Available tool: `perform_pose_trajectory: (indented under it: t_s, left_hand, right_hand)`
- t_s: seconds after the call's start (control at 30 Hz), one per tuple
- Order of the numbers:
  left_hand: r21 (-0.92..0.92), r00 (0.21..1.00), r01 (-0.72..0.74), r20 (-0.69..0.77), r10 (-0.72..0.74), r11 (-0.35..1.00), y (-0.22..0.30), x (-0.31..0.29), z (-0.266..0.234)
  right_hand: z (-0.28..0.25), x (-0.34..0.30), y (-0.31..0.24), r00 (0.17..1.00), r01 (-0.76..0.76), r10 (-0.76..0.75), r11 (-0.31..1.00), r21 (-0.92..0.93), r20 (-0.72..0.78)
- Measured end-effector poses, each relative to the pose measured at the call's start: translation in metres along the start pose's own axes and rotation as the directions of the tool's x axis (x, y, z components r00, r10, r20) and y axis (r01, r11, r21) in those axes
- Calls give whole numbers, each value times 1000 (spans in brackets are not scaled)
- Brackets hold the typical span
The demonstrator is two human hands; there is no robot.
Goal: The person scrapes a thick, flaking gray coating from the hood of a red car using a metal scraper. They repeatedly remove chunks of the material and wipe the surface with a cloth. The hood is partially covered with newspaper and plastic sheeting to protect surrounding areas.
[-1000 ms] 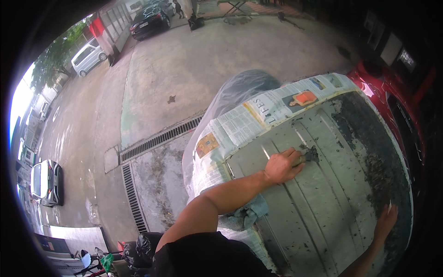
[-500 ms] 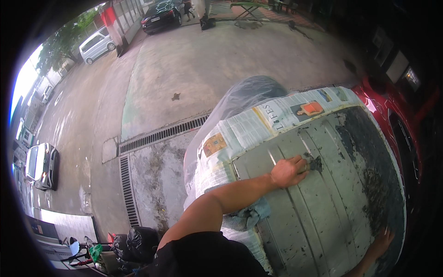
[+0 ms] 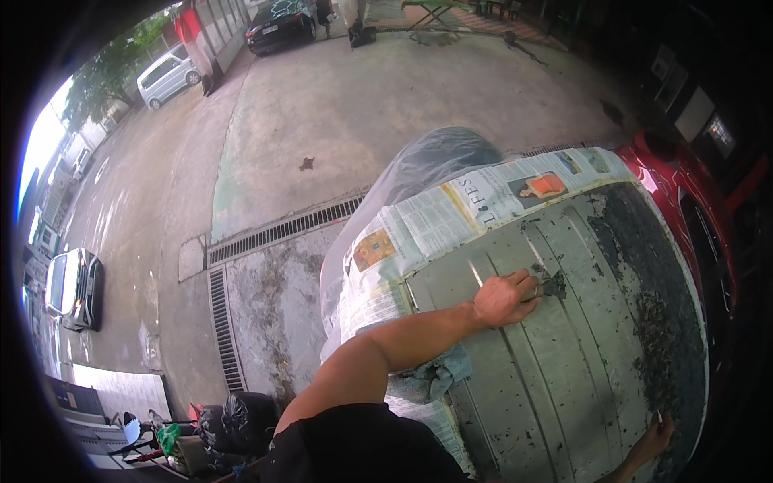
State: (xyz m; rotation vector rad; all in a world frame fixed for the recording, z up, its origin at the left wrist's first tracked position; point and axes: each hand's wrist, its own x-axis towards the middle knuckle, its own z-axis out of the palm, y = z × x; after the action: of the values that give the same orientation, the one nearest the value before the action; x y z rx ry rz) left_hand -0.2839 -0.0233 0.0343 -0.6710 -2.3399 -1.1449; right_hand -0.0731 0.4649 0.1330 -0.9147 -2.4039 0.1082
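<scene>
A car's roof panel (image 3: pixel 515 346), grey-green with long ribs, spreads below me, its far and left edges masked with newspaper (image 3: pixel 427 225). My left hand (image 3: pixel 507 299) is closed and rests on the panel beside a dark patch of loose scraps (image 3: pixel 553 283); what its curled fingers hold, if anything, is hidden. At the lower right my right hand (image 3: pixel 659 436) is closed low over the panel, with a small pale tip showing at its fingers. Next to it runs a strip of dark flakes (image 3: pixel 656 338) on a blackened area. A blue-grey cloth (image 3: pixel 435 377) lies under my left forearm.
Clear plastic sheeting (image 3: pixel 435 161) drapes past the newspaper. A red car (image 3: pixel 680 193) stands close on the right. Black garbage bags (image 3: pixel 241 423) sit at the lower left. A drain grate (image 3: pixel 282 233) crosses the concrete floor; parked vehicles and a folding table (image 3: pixel 435 16) are farther off.
My right hand has moved slightly down and toward me, and a pale tip now shows at its fingers. My left hand stays at the same spot on the panel.
</scene>
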Motion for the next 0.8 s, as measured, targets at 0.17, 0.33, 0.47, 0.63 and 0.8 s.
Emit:
perform_pose_trajectory:
  t_s: [0.17, 0.33, 0.47, 0.63, 0.8]
  left_hand:
    - [7, 1000, 14, 4, -14, 1000, 0, -3, -5]
    - [-28, 1000, -7, 10, 7, 1000, 3, -4, -2]
    - [3, 1000, -19, -4, 19, 1000, 0, -6, -2]
    - [9, 999, -47, -15, 47, 999, -4, -4, 6]
    - [-50, 991, -131, -8, 131, 990, -2, 10, 8]
  right_hand:
    - [-10, -15, -26, 995, -100, 99, 994, 52, 22]
    - [-80, -62, -79, 988, 149, -140, 979, 136, -70]
    - [-63, -84, -57, 999, 15, 0, 908, 419, -37]
    - [-49, -119, -44, 973, -191, 229, 779, 597, 13]
    - [-47, -133, -76, 949, -201, 315, 650, 733, -20]
